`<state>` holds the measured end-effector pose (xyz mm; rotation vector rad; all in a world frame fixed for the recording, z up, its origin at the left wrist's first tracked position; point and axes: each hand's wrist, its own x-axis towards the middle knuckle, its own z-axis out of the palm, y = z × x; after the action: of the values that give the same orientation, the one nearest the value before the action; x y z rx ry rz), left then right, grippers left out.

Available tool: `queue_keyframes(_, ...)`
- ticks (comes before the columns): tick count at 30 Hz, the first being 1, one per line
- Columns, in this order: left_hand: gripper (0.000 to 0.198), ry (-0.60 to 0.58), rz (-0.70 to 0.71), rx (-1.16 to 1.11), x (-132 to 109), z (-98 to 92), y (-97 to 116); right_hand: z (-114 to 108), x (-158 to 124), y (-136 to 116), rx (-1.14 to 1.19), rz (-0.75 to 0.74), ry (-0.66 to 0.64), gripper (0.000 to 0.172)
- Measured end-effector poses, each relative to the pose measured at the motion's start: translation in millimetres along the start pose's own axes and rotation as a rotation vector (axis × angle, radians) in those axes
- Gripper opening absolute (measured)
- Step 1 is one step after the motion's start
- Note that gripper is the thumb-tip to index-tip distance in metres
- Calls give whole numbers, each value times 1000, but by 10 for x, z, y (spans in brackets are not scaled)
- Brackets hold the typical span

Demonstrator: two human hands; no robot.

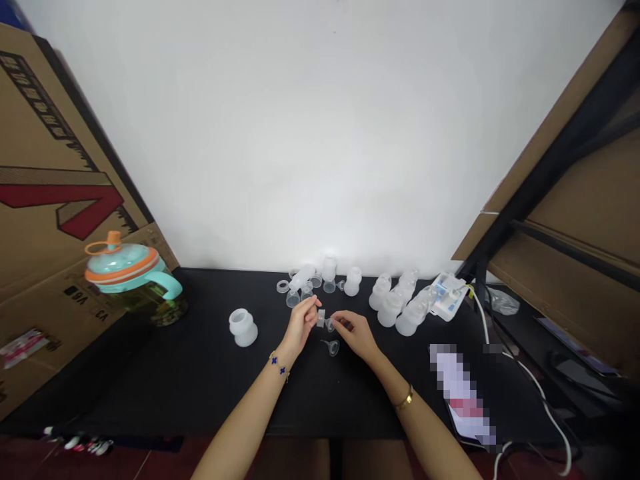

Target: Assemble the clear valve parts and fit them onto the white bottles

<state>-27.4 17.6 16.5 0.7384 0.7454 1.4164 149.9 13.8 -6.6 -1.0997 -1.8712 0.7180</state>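
My right hand point(356, 333) pinches a small clear bottle nipple point(329, 325) between thumb and fingertips. My left hand point(301, 325) is beside it with fingers curled together; what they hold, if anything, is too small to tell. Between the hands shows a small clear piece point(321, 318), close to the left fingertips. Just below, another clear nipple point(333, 347) lies on its side on the black table point(200, 380). To the left stands an open translucent white bottle point(243, 329). Behind the hands are loose clear nipples point(293, 299) and a collar ring point(283, 286).
Several white bottles with clear tops point(393, 308) stand at the right, beside a small white box point(449, 295). A phone point(463, 400) and white cable point(537, 380) lie at the right front. At the left is a jug point(127, 273) with a turquoise handle. A white wall point(320, 147) rises behind.
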Motion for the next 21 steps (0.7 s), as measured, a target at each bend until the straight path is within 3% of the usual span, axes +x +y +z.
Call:
queue_keyframes(12,35,-19,-106,-81,21,-44,43,-17,12,-57,25,38,25,22)
queue_keyframes(17,33,-84,-133,-100,-2,-30,57,-14,2,-56,45,40,6,21)
queue_keyframes(21,33,-119,-134,-99,-18,-13,78,-8,-3,-26,113,18,-45,35)
